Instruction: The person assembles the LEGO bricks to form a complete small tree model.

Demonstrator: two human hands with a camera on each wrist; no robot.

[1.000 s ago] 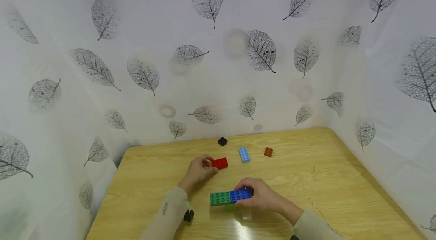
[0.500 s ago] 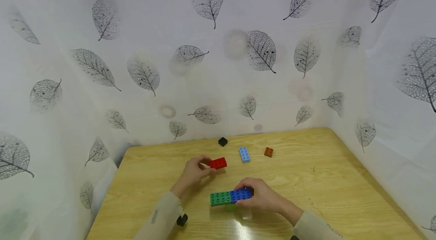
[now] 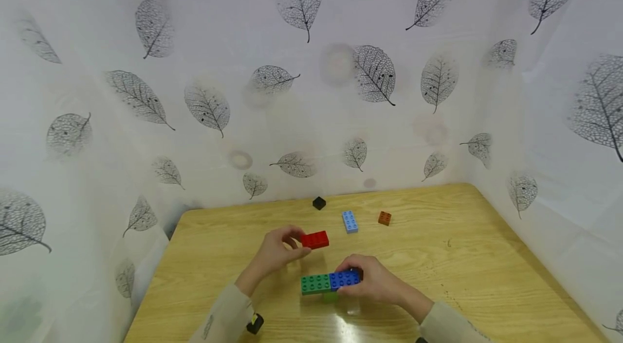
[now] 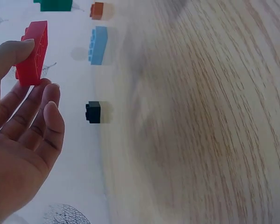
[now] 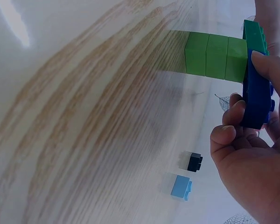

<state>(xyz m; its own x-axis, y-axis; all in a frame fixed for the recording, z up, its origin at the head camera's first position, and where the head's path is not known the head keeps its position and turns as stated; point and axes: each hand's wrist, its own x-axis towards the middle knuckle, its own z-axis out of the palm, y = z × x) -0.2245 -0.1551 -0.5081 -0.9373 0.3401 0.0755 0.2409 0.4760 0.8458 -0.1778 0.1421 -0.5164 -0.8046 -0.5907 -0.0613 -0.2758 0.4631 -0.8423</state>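
Observation:
My left hand [image 3: 277,251] pinches a red toy brick [image 3: 315,239] by its left end, between thumb and fingers. In the left wrist view the red brick [image 4: 33,53] is up off the table. My right hand [image 3: 372,279] grips a blue toy brick [image 3: 344,279] by its right end. Against the blue brick's left side lies a green brick [image 3: 315,283], level with it. Both sit on top of a column of light green bricks [image 5: 216,55], which stands on the table in the right wrist view. The right hand's fingers reach under the blue brick.
Towards the table's back edge lie a black brick [image 3: 319,203], a light blue brick [image 3: 350,222] and a small orange-brown brick [image 3: 384,218]. A white curtain with leaf prints [image 3: 311,116] rises behind the wooden table [image 3: 486,267] and along its sides.
The left hand has lifted the red brick off the table and drawn it slightly nearer; its forearm has shifted left. The right hand holds still on the blue brick.

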